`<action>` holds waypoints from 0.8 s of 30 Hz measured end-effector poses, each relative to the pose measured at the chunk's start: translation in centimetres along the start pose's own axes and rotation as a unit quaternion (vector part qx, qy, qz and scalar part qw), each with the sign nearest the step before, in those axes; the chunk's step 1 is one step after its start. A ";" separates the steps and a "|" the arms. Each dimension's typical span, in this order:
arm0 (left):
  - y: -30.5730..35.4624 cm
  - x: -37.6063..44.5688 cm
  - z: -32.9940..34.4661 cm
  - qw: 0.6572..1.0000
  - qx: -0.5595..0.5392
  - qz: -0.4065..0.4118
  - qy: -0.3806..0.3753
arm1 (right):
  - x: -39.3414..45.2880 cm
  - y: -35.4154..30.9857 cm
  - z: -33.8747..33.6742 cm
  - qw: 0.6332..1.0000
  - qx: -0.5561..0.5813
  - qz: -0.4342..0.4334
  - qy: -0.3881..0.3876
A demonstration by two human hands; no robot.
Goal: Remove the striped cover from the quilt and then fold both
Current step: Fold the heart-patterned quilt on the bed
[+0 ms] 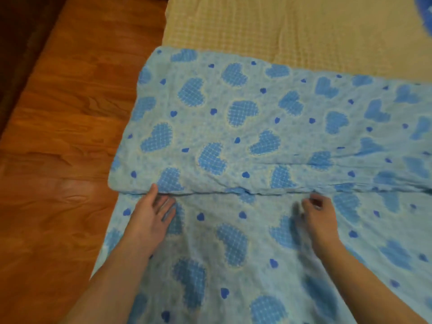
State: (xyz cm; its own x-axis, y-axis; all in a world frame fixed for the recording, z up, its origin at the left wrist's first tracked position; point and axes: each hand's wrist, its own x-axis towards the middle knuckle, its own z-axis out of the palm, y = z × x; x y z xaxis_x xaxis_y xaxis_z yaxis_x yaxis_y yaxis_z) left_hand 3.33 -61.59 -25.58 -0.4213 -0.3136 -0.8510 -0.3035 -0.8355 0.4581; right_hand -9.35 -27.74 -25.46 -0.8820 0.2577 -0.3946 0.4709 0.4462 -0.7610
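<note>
The blue heart-printed quilt [233, 127] lay across the bed, its far part doubled back toward the person so that a thick folded edge [233, 191] ran across the view, with a single layer of the same fabric spreading from that edge down to the bottom of the frame; no striped cover was in view, so the work looked to be at the folding stage, though that is a judgement only. The left hand [152, 211] rested flat on the lower layer just under the folded edge, fingers straight and spread, thumb touching the edge, apparently to pin the corner square; the right hand [318, 213] sat further along the same edge with its fingers curled, but it was blurred, and whether it pinched the cloth or merely hovered could not be told; both hands sat at the edge probably to line it up and smooth it before the next fold. Beyond the quilt a pale yellow checked sheet [280, 29] covered the bed; a blue scrap [424, 15] showed at the top right corner; to the left ran a reddish wooden floor [58, 136].
</note>
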 end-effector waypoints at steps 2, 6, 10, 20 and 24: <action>0.5 0.8 1.6 0.999 -0.035 -0.003 0.003 | 3.7 -0.4 -4.0 0.965 0.186 0.184 0.029; 2.3 3.0 3.9 0.998 -0.052 0.009 0.036 | 10.4 -2.7 -7.0 0.853 0.452 0.261 -0.019; 4.7 3.4 3.4 0.996 0.009 0.033 0.082 | 9.0 -6.0 -7.9 0.864 0.469 0.159 -0.083; 0.5 1.6 -2.6 0.973 0.134 0.028 0.185 | 2.7 2.3 -9.3 0.903 0.258 0.341 0.034; 0.2 0.6 -5.7 0.979 0.066 0.003 0.192 | 2.7 1.7 -8.2 0.893 0.285 0.349 0.004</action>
State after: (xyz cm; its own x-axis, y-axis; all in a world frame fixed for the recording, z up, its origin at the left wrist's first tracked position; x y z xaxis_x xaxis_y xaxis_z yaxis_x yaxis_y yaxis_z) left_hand 7.91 -64.49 -27.49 -0.0793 -0.4858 -0.8704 -0.4198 -0.7757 0.4712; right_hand -10.79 -19.22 -23.59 -0.3757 0.3095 -0.8735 0.8171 -0.3342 -0.4698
